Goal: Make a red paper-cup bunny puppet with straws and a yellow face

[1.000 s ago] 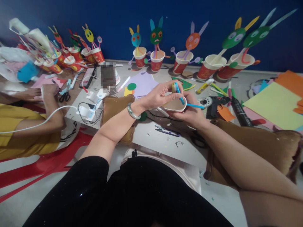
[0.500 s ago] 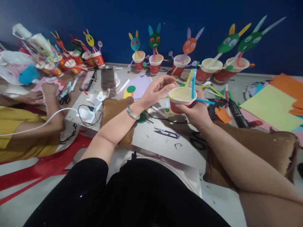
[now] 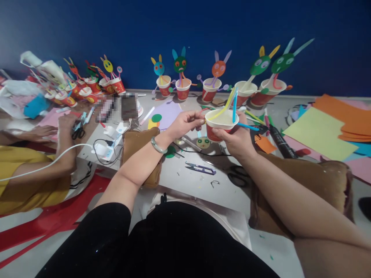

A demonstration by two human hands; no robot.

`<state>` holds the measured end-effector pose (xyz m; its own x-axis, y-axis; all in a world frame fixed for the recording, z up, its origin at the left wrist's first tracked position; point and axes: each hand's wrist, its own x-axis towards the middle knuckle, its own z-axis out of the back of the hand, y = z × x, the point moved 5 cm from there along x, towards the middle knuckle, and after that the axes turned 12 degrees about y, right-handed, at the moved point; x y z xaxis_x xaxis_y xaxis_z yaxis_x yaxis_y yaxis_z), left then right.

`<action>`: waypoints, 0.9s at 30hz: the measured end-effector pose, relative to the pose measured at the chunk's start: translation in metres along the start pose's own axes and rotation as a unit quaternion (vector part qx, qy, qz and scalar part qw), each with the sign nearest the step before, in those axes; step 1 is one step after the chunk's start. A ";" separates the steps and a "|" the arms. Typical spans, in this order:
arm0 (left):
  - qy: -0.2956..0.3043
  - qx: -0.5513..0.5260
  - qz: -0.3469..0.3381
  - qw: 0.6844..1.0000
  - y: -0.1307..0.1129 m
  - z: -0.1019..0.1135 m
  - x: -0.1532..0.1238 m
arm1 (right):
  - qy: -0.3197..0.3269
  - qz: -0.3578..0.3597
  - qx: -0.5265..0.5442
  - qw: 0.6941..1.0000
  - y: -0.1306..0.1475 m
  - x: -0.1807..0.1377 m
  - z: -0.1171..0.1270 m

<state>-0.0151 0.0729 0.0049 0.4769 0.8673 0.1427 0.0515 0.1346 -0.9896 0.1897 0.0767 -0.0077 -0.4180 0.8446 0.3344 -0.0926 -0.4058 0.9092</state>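
1 red cup (image 3: 214, 133) clasped in R hand (image 3: 240, 141); L hand (image 3: 188, 123) grip pinching yel. straw (image 3: 228, 105) end nr rim.

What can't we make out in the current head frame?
- Red paper cup, head view: its far right side, hidden by the right hand.
- Left hand, head view: whether its fingertips grip anything, too small and blurred.
- Dark object, head view: cut off by the right edge.
- Pixelated patch, head view: contents masked.
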 end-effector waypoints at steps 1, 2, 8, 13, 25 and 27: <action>0.002 -0.008 0.008 1.000 0.001 0.000 -0.001 | -0.007 0.002 0.000 1.000 0.000 0.000 0.001; 0.003 -0.017 0.016 1.000 0.001 0.000 -0.001 | -0.014 0.003 0.001 1.000 -0.001 0.000 0.002; -0.009 -0.091 0.044 0.995 0.005 -0.001 -0.001 | -0.040 -0.001 0.009 0.999 -0.011 0.003 0.009; -0.009 -0.118 0.047 0.992 0.003 -0.003 -0.001 | -0.021 0.004 0.021 1.000 -0.008 0.003 0.006; -0.007 -0.015 -0.044 0.999 0.005 -0.002 0.003 | -0.002 0.021 0.041 0.999 0.007 0.006 -0.005; 0.003 -0.005 -0.050 0.999 0.007 -0.004 0.004 | 0.001 0.021 0.037 0.999 0.010 0.005 -0.005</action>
<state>-0.0093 0.0749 -0.0013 0.4745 0.8469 0.2401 0.1078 0.2148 -0.9707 0.1820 0.0748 0.0020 -0.4212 0.8269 0.3726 -0.0084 -0.4144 0.9101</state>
